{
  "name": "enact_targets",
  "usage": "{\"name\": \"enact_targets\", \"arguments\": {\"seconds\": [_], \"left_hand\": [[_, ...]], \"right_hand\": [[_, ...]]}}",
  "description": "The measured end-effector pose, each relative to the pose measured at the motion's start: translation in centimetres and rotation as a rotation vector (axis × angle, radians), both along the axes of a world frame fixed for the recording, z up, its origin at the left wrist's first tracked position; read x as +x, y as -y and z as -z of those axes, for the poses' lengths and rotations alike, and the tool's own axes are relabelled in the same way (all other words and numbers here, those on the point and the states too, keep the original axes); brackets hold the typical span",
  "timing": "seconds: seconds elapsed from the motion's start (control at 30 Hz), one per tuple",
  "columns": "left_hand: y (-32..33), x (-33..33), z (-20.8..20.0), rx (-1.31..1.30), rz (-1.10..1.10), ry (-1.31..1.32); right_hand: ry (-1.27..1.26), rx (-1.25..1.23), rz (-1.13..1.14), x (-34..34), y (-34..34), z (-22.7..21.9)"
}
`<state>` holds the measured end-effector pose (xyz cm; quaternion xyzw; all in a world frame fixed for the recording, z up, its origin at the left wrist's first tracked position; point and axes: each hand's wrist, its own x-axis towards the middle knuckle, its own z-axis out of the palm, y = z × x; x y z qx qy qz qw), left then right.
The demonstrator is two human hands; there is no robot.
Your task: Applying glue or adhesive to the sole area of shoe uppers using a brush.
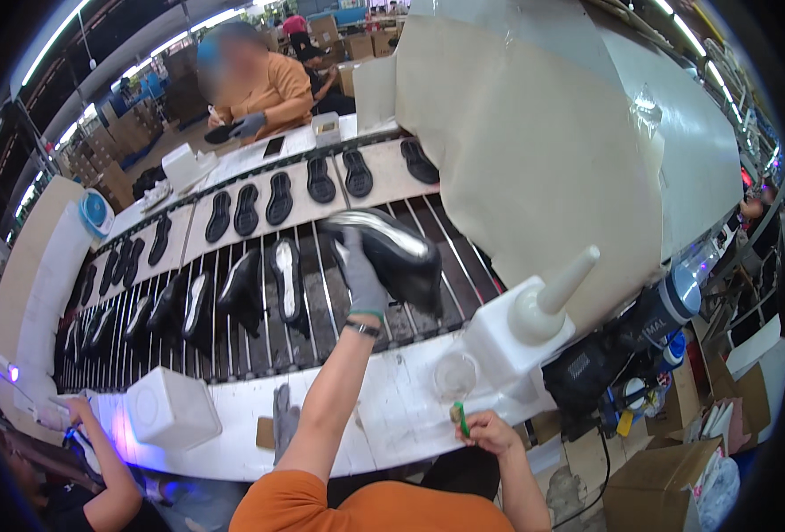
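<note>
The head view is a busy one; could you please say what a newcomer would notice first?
Probably the large pale cover rising at upper right. Next, the black shoe near the middle, held in the gloved left hand. Behind it, black soles stretch along a pale strip.
</note>
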<state>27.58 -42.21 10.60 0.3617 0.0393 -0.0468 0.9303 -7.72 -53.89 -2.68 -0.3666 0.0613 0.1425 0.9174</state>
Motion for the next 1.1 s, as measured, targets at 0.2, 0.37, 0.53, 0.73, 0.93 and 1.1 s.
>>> {"name": "enact_targets", "arguments": {"seconds": [0.2,0.37,0.53,0.73,0.93,1.1], "left_hand": [[-13.2,-15.6,-0.2,0.382,-0.213,0.549],[-18.8,-24.3,5.2,0.823,-0.130,0.240],[-21.8,-28.4,8.0,1.014,0.056,0.308],[-22.2,-29.9,6.7,1.590,0.042,0.545],[-22.1,-29.8,6.6,1.668,0.038,0.561],[-21.9,-29.7,6.6,1.628,0.128,0.536]], "right_hand": [[-0.120,-0.415,0.155,1.3,-0.4,-5.2],[-0.088,-1.150,0.480,3.2,-0.6,-9.7],[-0.043,-1.809,0.530,3.5,-3.2,-12.1],[-0.148,-2.138,0.300,4.5,-5.7,-12.9],[-0.094,-2.069,0.251,4.4,-5.0,-11.9],[-0.245,-1.158,0.354,3.9,-3.2,-9.5]]}}
